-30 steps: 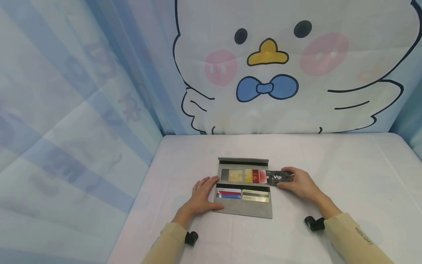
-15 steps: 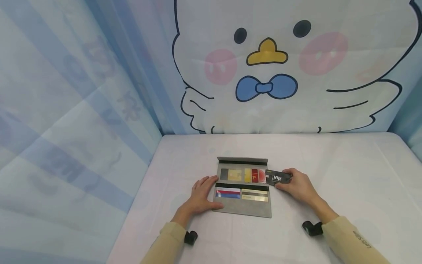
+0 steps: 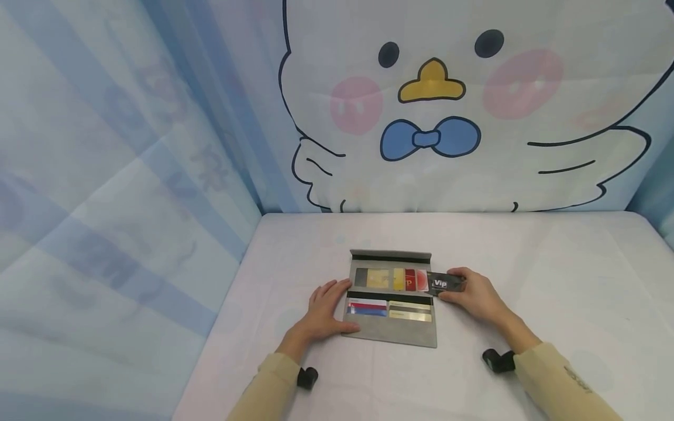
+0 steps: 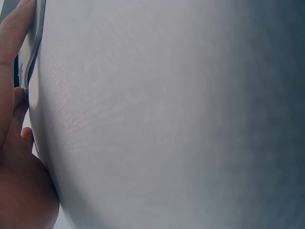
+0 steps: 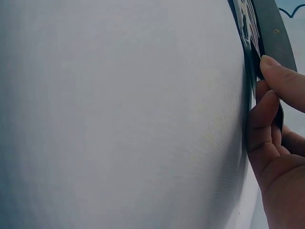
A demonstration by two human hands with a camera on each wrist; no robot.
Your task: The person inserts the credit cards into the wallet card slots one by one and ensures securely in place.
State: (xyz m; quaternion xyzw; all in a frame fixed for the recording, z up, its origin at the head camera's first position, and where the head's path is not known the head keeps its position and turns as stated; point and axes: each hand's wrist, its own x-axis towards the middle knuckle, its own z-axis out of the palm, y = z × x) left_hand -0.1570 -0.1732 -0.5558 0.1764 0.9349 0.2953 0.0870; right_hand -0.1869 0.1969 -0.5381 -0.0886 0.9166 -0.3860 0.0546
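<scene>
A grey wallet lies unfolded on the table, with several cards in its clear slots. A black "Vip" card sticks out at the right end of the wallet's upper row. My right hand pinches this card's outer end between thumb and fingers, and the right wrist view shows that pinch beside the wallet's edge. My left hand rests at the wallet's left edge, fingers extended and thumb on its lower part. Only part of the left hand shows in the left wrist view.
The table has a pale cloth over it. Behind it hangs a curtain printed with a cartoon bird, and another curtain hangs on the left. Black wrist cameras sit at both cuffs.
Half a second ago the right fingers shifted slightly along the black card; it still sticks out about as far. The left hand stays on the wallet's edge. The head view has shifted slightly.
</scene>
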